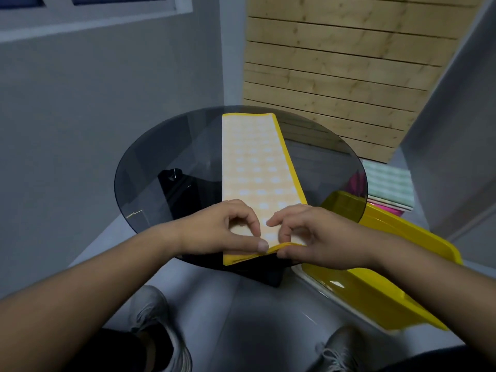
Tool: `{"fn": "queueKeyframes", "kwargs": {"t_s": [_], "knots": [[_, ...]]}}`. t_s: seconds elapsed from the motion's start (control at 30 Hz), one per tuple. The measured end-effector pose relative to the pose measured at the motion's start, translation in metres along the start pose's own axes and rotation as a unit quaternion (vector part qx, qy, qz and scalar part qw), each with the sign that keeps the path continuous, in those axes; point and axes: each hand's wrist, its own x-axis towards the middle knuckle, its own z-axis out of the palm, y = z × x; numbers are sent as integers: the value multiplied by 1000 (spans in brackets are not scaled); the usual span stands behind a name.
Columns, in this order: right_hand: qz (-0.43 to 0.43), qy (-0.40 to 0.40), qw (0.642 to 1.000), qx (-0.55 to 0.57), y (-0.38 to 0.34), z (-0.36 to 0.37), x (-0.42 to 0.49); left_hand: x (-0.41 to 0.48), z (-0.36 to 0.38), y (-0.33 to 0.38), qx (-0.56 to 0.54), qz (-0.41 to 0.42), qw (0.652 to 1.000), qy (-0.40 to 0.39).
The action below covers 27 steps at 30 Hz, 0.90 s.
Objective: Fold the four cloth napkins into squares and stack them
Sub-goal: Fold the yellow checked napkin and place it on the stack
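Head view: both my hands pinch the near end of the yellow napkin, folded into a long strip on the round glass table; left hand and right hand curl thumbs and fingers around its edge.
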Motion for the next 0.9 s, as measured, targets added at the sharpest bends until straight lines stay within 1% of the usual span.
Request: {"fn": "queueKeyframes", "kwargs": {"t_s": [0.07,0.1,0.17,0.27,0.33,0.37,0.43,0.5,0.57,0.63,0.67,0.7,0.8,0.83,0.9], "knots": [[13,-1,999,41,-4,-11,4,-1,-11,8,-67,-6,997,-43],[20,2,998,60,-7,-18,7,-2,-18,13,-84,-7,995,-60],[31,22,996,78,-11,-34,15,-2,-33,21,-106,0,992,-65],[32,61,994,89,-14,-60,28,-3,-57,33,-140,18,989,-39],[36,75,991,106,-15,-73,38,0,-69,37,-130,13,991,-17],[41,84,988,119,-15,-77,43,3,-72,36,-119,7,993,2],[56,114,977,169,-10,-82,53,13,-74,33,-120,-2,990,77],[68,156,953,252,-3,-84,62,25,-73,27,-176,3,972,157],[79,189,906,370,10,-82,69,36,-72,23,-262,6,942,212],[94,188,862,461,23,-75,72,46,-71,20,-314,-2,915,253],[104,177,855,476,31,-71,73,51,-70,19,-328,-11,905,270],[116,162,860,470,37,-66,73,56,-70,17,-338,-18,895,289],[124,113,925,340,52,-53,75,71,-70,8,-365,-48,864,343],[126,104,938,305,55,-49,75,75,-71,7,-385,-58,852,351],[138,115,949,258,63,-43,79,82,-72,4,-416,-74,836,351]]}}
